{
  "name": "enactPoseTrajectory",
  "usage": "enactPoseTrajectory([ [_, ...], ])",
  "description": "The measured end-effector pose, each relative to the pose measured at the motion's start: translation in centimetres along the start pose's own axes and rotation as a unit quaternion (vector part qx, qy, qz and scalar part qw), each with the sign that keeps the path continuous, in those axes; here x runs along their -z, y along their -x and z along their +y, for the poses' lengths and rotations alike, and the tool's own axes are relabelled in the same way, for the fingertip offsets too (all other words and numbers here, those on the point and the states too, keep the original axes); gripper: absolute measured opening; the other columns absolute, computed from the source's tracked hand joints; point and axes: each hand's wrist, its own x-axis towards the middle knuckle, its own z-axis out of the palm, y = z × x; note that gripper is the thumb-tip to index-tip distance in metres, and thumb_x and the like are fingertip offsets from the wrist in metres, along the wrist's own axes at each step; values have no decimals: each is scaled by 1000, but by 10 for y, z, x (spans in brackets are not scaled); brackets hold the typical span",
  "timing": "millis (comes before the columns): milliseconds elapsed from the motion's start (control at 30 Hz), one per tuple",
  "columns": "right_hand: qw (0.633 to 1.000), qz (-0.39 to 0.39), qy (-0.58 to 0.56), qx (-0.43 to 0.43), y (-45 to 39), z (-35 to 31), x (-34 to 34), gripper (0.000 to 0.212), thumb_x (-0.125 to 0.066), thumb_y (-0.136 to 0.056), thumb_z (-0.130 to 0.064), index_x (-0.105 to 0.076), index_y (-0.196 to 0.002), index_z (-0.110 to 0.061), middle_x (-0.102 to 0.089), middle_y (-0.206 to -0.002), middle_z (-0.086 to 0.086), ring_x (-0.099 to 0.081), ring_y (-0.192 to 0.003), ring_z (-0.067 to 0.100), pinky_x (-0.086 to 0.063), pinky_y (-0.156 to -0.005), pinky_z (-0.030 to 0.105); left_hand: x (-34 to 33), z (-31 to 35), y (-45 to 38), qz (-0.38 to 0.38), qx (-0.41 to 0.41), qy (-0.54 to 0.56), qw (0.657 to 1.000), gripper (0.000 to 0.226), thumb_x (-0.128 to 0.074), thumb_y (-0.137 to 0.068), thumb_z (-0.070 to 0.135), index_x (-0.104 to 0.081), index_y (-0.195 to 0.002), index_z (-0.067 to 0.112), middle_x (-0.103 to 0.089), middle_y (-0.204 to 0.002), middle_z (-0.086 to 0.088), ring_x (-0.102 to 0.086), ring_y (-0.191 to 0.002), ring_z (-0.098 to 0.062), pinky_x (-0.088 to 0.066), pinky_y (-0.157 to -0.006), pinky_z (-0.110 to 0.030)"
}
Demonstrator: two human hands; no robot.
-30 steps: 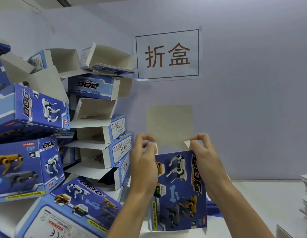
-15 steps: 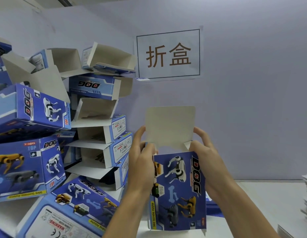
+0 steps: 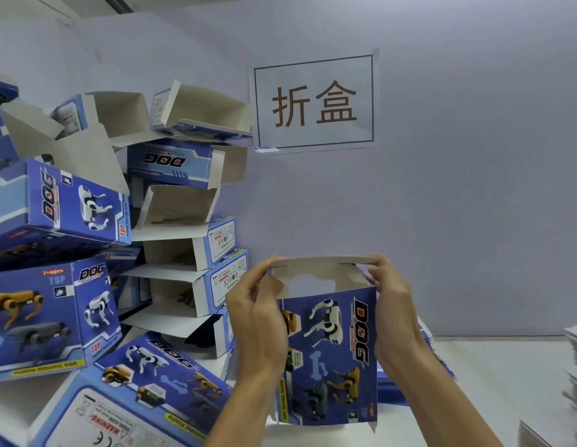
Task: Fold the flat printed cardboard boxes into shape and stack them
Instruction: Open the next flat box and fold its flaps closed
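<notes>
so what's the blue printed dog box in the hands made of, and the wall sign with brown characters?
Blue printed dog box: thin paperboard, it seems; printed, slightly sheeny outside, plain greyish-white matte inside, top flap bending at a crease. White wall sign: likely plain paper, matte, lower-left corner slightly lifted.

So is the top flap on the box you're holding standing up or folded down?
Folded down, not tucked in yet. The top flap lies level over the box, with left hand and right hand bending it.
</notes>
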Motion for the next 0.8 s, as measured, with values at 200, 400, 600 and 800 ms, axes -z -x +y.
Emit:
enactPoseTrajectory([
  [200,999,35,35,0,0,4,3,40,-37,-100,-14,-65,-76,-28,-71,-68,5,-68,-57,21,-50,-55,36,1,-3,1,10,-3,40,999,41,-40,-84,28,-80,-72,25,-75,-108,5,-68,-102,-3,-54,-58,-17],
  [400,999,26,-10,-25,2,4,0,43,-36,-101,-22,-67,-71,-25,-74,-80,13,-69,-63,25,-50,-60,36,5,-8,-4,35,21,17,999,37,-50,-97,17,-75,-70,20,-76,-105,5,-71,-94,-16,-52,-47,-19],
  [600,992,-48,-112,-38,8,0,-1,25,-52,-89,-39,-70,-101,-27,-75,-99,8,-71,-70,25,-56,-57,34,5,-8,-8,10,32,0,999,34,-35,-100,32,-66,-97,21,-70,-98,1,-64,-89,-24,-52,-66,-38],
  [800,979,-174,-95,-52,8,-4,2,60,-55,-75,-25,-53,-134,-38,-70,-119,8,-67,-93,33,-56,-82,45,13,-9,-18,28,83,12,996,26,-34,-106,18,-56,-104,33,-59,-119,-1,-62,-86,-15,-52,-65,-32],
])
